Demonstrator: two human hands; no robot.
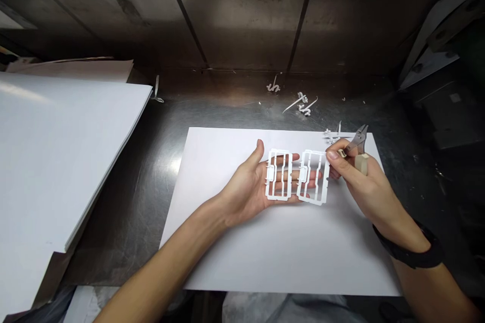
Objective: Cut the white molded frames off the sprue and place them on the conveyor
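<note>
My left hand (250, 186) is palm up with its fingers stretched out and the thumb raised. Across its palm and fingers rests a white plastic frame (289, 181) with slots and thin bars. A second, matching white plastic frame (325, 189) stands beside it, over the left fingertips; my right hand (366, 179) pinches its upper right corner between thumb and finger. The same right hand also keeps a pair of side cutters (358, 141), whose metal jaws point up and away. Part of their handles is hidden in the hand.
A white sheet (280, 257) lies under both hands on the metal worktop (151, 171). Several white plastic scraps (303, 108) are scattered beyond it, and more scraps (330, 136) touch its far edge. Large stacked white sheets (68, 151) stand at left. A metal wall (246, 15) closes the back.
</note>
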